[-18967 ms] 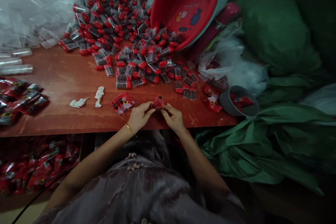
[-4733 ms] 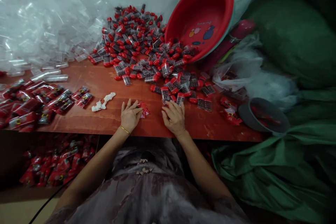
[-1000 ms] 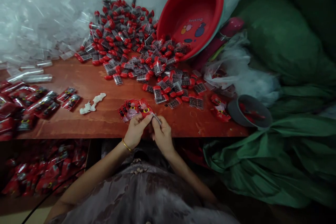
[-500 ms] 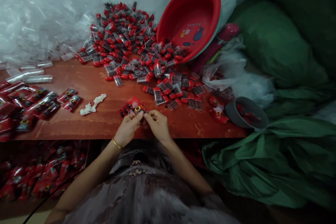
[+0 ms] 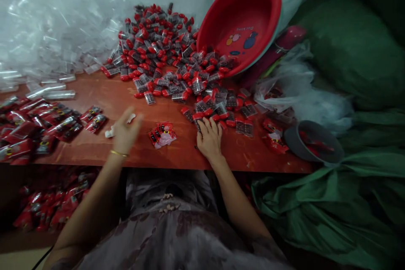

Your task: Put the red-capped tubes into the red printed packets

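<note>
My left hand (image 5: 125, 133), wearing a gold bracelet, is blurred by motion above a crumpled white strip (image 5: 109, 132). Its thumb stands apart from its fingers, and no object shows in it. At the near edge of the pile, my right hand (image 5: 209, 139) reaches over small clear red-capped containers (image 5: 198, 123) with dark contents. Its fingers are spread and the fingertips touch or nearly touch them; whether one is gripped is hidden. Between the hands lies a small fanned stack of red printed packets (image 5: 162, 134) with pale pink parts.
A large heap of red-capped containers (image 5: 158, 50) spills from a tilted red basin (image 5: 240, 21). Clear plastic sleeves (image 5: 57, 29) pile up back left. Filled red packets (image 5: 50, 124) lie at left, with more below the table (image 5: 152, 156). A grey bowl (image 5: 311, 139) and green cloth (image 5: 316, 202) are at right.
My hands, together at the red packets before, have parted. The left moved left over the white strip; the right moved right to the containers. The packets lie released on the table.
</note>
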Action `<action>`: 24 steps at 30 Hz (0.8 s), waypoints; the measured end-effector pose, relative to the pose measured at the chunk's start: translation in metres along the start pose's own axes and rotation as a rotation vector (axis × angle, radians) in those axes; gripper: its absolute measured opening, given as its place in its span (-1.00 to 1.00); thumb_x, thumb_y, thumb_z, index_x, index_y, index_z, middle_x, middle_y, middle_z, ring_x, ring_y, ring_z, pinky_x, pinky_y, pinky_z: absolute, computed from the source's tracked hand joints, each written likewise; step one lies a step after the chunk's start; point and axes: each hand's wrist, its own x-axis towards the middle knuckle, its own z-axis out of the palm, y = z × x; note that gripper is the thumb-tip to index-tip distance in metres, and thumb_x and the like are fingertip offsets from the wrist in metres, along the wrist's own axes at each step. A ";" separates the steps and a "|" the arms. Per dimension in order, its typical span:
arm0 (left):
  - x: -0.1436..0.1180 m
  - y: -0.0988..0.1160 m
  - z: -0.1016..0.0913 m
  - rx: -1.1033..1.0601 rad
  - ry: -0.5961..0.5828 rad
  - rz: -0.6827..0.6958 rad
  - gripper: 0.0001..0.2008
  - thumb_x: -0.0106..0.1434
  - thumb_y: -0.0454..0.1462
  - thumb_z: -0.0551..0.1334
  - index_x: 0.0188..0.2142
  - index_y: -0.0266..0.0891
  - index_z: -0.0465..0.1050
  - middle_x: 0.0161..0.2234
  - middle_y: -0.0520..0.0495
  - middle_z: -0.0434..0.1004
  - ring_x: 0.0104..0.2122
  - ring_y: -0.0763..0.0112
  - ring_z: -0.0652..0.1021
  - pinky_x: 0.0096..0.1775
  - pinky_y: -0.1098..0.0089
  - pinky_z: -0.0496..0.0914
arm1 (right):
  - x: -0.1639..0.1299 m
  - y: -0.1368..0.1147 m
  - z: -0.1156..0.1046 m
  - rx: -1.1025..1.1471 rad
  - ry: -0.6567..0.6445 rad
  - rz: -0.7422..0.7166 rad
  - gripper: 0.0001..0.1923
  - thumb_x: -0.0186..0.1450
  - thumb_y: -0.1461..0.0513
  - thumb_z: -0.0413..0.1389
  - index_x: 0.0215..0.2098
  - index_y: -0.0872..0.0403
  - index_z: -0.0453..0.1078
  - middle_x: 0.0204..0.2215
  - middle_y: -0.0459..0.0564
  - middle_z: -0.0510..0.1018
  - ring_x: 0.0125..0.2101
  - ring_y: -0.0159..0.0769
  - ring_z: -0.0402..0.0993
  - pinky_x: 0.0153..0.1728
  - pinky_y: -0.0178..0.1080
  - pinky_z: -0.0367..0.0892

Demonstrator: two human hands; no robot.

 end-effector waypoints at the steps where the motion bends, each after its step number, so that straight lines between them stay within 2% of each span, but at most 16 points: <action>1: -0.013 0.005 0.019 0.170 -0.123 0.133 -0.50 0.08 0.00 0.27 -0.06 -0.24 0.45 0.14 -0.27 0.33 0.19 -0.04 0.23 0.17 -0.03 0.07 | -0.003 0.000 0.000 0.000 0.029 -0.006 -0.55 0.28 0.25 -0.03 0.14 0.11 0.27 0.15 0.11 0.33 0.21 -0.05 0.06 0.18 0.07 -0.08; 3: -0.032 0.011 0.050 0.427 -0.313 0.291 -0.61 0.10 -0.13 0.28 -0.07 -0.16 0.49 0.22 -0.22 0.22 0.25 -0.07 0.12 0.20 -0.08 -0.05 | -0.004 0.001 0.000 0.004 0.079 -0.018 -0.57 0.29 0.21 -0.02 0.11 0.13 0.30 0.13 0.13 0.36 0.19 -0.06 0.09 0.18 0.05 -0.06; 5: -0.042 0.009 0.067 0.579 -0.401 0.330 -0.69 0.15 -0.18 0.25 -0.10 -0.10 0.52 0.21 -0.18 0.23 0.25 -0.08 0.10 0.19 -0.11 -0.06 | -0.004 0.002 0.001 0.013 0.112 -0.031 -0.58 0.30 0.17 -0.02 0.08 0.14 0.32 0.09 0.13 0.40 0.17 -0.07 0.14 0.16 0.01 -0.02; 9: -0.042 0.001 0.073 0.666 -0.366 0.337 -0.74 0.24 -0.17 0.14 -0.15 -0.04 0.55 0.14 -0.12 0.35 0.25 -0.06 0.12 0.19 -0.13 -0.06 | -0.002 0.002 0.003 0.024 0.186 -0.066 -0.60 0.29 0.14 0.00 0.04 0.15 0.35 0.05 0.14 0.44 0.14 -0.10 0.19 0.15 -0.02 0.00; 13: -0.041 0.002 0.073 0.673 -0.357 0.345 -0.74 0.26 -0.18 0.11 -0.20 -0.07 0.58 0.09 -0.11 0.42 0.24 -0.03 0.15 0.20 -0.10 -0.07 | -0.003 -0.001 -0.001 0.007 0.262 -0.089 -0.66 0.28 0.14 0.03 -0.05 0.14 0.40 0.04 0.15 0.46 0.14 -0.10 0.21 0.16 0.01 -0.03; 19: -0.049 0.005 0.075 0.698 -0.355 0.359 -0.63 0.24 -0.12 0.13 0.00 -0.13 0.47 0.21 -0.24 0.23 0.24 -0.10 0.14 0.17 -0.15 -0.01 | -0.007 -0.002 -0.005 -0.025 0.335 -0.077 -0.74 0.29 0.16 0.02 -0.15 0.10 0.44 0.00 0.10 0.50 0.09 -0.12 0.29 0.14 -0.02 0.00; 24: -0.048 0.003 0.083 0.665 -0.327 0.367 -0.74 0.26 -0.20 0.11 -0.18 -0.06 0.56 0.11 -0.09 0.39 0.25 -0.03 0.13 0.20 -0.13 -0.06 | -0.010 -0.011 -0.008 0.036 0.342 -0.100 -0.78 0.29 0.20 0.02 -0.17 0.09 0.44 -0.02 0.10 0.52 0.09 -0.13 0.30 0.13 0.00 -0.01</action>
